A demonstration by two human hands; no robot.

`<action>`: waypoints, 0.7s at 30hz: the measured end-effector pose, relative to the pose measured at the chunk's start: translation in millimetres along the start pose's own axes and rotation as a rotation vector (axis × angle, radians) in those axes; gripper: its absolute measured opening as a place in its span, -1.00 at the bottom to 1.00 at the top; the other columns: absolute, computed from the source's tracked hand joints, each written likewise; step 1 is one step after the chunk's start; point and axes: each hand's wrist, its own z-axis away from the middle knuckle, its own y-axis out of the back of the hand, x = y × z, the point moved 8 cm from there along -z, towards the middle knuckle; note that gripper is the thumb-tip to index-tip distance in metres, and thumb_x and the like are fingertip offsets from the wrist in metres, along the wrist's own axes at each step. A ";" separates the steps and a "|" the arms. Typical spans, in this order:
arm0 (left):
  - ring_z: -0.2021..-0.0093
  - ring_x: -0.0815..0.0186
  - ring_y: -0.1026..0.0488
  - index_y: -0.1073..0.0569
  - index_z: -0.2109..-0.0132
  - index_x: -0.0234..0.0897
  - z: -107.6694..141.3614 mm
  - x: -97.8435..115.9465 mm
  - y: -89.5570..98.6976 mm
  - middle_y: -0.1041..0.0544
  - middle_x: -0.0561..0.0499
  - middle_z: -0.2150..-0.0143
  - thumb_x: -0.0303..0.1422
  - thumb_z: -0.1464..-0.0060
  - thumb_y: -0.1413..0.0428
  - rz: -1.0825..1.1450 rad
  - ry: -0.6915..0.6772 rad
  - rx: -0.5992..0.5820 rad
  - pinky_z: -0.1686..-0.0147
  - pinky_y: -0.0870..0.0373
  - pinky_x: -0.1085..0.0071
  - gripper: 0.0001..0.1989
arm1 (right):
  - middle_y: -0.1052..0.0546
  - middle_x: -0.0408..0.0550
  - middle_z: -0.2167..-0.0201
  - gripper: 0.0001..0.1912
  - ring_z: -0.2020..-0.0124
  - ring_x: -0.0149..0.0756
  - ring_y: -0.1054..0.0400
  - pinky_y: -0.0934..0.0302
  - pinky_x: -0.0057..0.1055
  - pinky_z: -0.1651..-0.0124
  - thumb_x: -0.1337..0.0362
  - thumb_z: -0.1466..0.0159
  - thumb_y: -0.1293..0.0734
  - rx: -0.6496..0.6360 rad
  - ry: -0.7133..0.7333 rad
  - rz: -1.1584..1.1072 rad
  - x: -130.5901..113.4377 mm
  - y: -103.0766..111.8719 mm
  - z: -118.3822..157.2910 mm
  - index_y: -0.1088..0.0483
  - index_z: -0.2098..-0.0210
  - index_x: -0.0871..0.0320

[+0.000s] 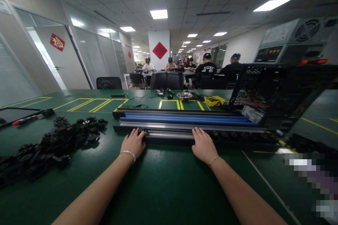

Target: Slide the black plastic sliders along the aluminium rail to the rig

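Note:
My left hand (133,143) is at the near side of a long black tray (169,141). Its fingers bend over the edge around a small black part (142,130) at the left end of a silvery channel. Further right, my right hand (204,145) rests on the same edge, fingers stretched forward, with no object showing in it. Just right of those fingers, a row of small black parts (232,135) sits in the channel. Behind run a grey channel strip (169,125) and a blue strip (185,117). My fingertips are partly hidden behind the knuckles.
A heap of black parts (60,140) lies left, near a red-handled screwdriver (26,119). An open computer case (287,95) stands right, with power supply units (293,42) on top. Beyond the strips are a metal bowl (184,95), a yellow tray (214,101) and cables. People sit further back.

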 end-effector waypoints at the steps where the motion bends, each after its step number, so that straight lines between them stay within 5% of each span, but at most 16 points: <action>1: -0.23 0.11 -0.06 -0.26 -0.08 -0.09 0.3 -3.2 -0.4 -0.23 -0.11 -0.19 -0.31 0.00 0.06 0.005 0.012 0.005 -0.06 -0.14 0.10 -0.56 | -0.11 0.13 -0.22 -0.32 -0.23 -0.14 0.12 0.17 -0.20 -0.19 0.36 -0.02 -0.15 -0.002 0.000 0.000 0.0 -0.1 0.0 -0.10 -0.17 0.35; 10: -0.22 0.16 -0.07 -0.29 -0.05 -0.11 6.1 -64.5 -9.8 -0.18 -0.11 -0.23 -0.20 -0.02 0.09 -0.007 0.167 -0.003 -0.07 -0.14 0.15 -0.57 | -0.11 0.13 -0.22 -0.32 -0.24 -0.14 0.13 0.19 -0.20 -0.19 0.37 -0.02 -0.15 -0.010 -0.006 -0.007 -0.1 -0.3 -0.3 -0.09 -0.17 0.36; 21: -0.27 -0.04 0.12 -0.18 -0.13 -0.10 24.6 -215.2 9.5 -0.17 -0.03 -0.24 -0.15 -0.06 0.21 -0.235 0.495 0.053 -0.07 0.01 -0.15 -0.52 | -0.12 0.13 -0.21 -0.32 -0.23 -0.15 0.12 0.18 -0.21 -0.19 0.38 -0.02 -0.15 0.010 -0.003 0.002 -0.9 1.2 0.5 -0.10 -0.17 0.36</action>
